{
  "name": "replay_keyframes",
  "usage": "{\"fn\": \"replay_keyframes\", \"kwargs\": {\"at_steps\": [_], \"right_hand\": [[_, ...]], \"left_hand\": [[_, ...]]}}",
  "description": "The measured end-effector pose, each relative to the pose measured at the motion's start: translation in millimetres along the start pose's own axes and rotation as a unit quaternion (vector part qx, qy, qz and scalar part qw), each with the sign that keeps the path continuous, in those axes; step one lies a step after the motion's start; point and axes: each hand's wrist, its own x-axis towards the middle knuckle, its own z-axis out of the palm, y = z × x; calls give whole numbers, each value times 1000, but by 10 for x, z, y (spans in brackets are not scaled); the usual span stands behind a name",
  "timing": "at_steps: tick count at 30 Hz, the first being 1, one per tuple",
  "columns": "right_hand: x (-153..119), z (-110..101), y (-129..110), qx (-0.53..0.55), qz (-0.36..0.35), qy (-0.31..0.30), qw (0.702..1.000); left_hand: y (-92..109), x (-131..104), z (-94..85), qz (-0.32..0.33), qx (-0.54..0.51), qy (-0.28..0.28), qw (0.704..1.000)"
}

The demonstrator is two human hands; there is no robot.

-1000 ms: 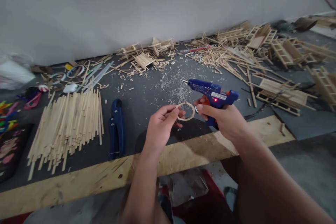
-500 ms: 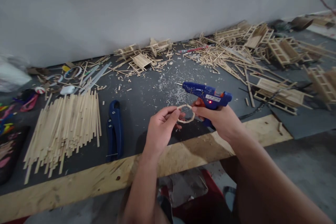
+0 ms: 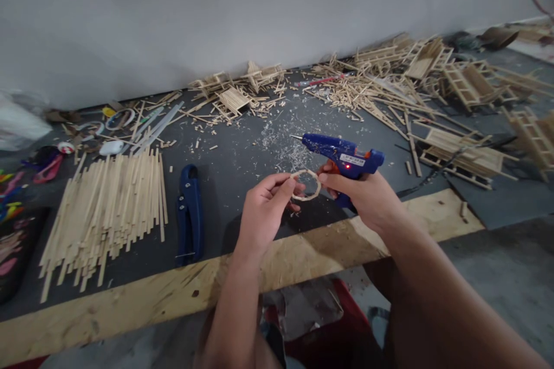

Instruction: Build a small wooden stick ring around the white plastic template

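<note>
A small ring of short wooden pieces (image 3: pixel 317 189) is held above the near part of the dark table. My left hand (image 3: pixel 266 204) pinches its left side between thumb and fingers. On the right, my right hand (image 3: pixel 367 193) is closed around a blue glue gun (image 3: pixel 331 146), whose metal nozzle points left and whose small red light is lit. The thumb and forefinger tips of that hand are at the ring's right edge. White glue strands (image 3: pixel 288 147) lie on the table beyond the ring.
Blue cutters (image 3: pixel 189 213) and a pile of thin wooden sticks (image 3: pixel 108 207) lie at the left. Loose sticks (image 3: pixel 355 95) and small wooden models (image 3: pixel 470 86) cover the back and right. A bare wooden strip (image 3: pixel 173 294) runs along the front edge.
Both hands stay in nearly the same place. The ring is slightly turned and sits a touch lower at its left side; the glue gun has barely shifted.
</note>
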Motion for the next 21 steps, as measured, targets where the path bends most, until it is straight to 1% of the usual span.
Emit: {"fn": "replay_keyframes", "kwargs": {"at_steps": [5,8,10,13,16,21], "right_hand": [[-21,-110,-81,-17,-21,-35,999],[-54,-170,-66,-31,-4,-45,999],[-75,-183,-34,-51,18,-46,997],[-93,-169,0,-89,46,-64,993],[-98,-141,-2,-108,52,-75,990],[-96,-125,-19,-128,52,-73,988]], "left_hand": [[19,19,-77,31,-25,60,997],[19,23,-129,52,-33,78,995],[18,22,-146,61,-34,82,994],[18,19,-144,67,-36,83,994],[22,19,-130,71,-40,83,993],[25,16,-123,75,-41,85,993]]}}
